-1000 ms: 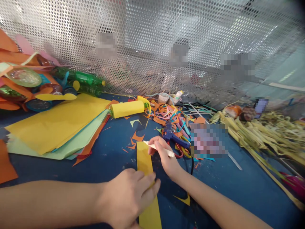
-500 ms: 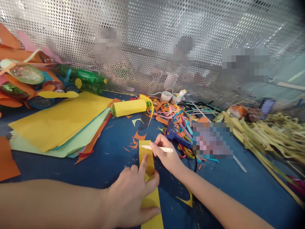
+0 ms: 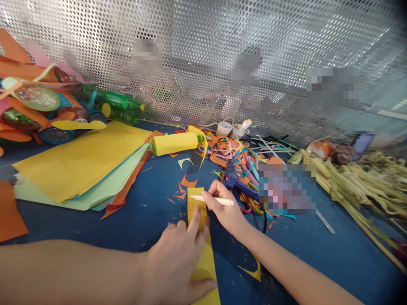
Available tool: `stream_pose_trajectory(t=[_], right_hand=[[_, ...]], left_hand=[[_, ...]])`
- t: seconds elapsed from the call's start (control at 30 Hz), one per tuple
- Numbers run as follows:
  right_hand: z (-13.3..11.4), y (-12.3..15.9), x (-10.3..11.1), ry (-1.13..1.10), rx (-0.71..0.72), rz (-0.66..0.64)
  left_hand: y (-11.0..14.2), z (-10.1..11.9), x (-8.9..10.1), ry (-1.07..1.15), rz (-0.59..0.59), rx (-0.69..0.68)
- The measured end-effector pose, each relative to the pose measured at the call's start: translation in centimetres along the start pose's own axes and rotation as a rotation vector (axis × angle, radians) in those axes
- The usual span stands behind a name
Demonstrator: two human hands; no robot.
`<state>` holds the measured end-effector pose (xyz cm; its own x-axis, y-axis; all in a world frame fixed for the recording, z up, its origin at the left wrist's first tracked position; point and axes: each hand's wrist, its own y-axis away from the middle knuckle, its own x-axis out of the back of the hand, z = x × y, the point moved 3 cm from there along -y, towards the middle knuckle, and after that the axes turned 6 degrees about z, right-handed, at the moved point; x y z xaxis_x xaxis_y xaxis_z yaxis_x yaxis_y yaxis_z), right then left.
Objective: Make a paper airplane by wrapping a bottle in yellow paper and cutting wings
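Observation:
A long yellow paper strip (image 3: 207, 269) lies lengthwise on the blue table (image 3: 146, 199). My left hand (image 3: 179, 256) rests on it with the fingers apart, the index finger stretched toward the far end. In a writing grip, my right hand (image 3: 227, 214) is closed around a slim white pen (image 3: 224, 201). The pen's tip is over the strip near its far end; whether it touches the paper I cannot tell. Behind the strip, a green bottle wrapped in yellow paper (image 3: 175, 143) lies on its side.
Stacked coloured paper (image 3: 79, 161) lies at left, below several decorated bottles (image 3: 119, 101). Cut scraps (image 3: 222, 148), a blue glue gun (image 3: 238, 184) and scissors (image 3: 246, 203) lie right of centre. Dried husks (image 3: 343, 182) spread at far right. A perforated metal screen (image 3: 197, 46) stands behind.
The view has shifted slightly, so most things sit a little further right. My left thumb has drawn closer to the index finger. The pen stays near the strip's far end.

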<state>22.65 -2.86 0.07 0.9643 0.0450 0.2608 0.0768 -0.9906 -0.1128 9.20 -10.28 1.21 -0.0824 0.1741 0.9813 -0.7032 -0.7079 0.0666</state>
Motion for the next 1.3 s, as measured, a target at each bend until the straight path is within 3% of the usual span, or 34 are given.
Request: stream_pose_trajectory(t=[0.6,1.3], right_hand=[[-0.10,0.09,-0.12,0.027,-0.010,-0.015],[-0.29,0.19,-0.15,0.048,-0.002,-0.042]], left_hand=[[0.04,0.18,0.62,-0.025,-0.089,0.039],[-0.02,0.29,0.81,-0.003,-0.056,0.036]])
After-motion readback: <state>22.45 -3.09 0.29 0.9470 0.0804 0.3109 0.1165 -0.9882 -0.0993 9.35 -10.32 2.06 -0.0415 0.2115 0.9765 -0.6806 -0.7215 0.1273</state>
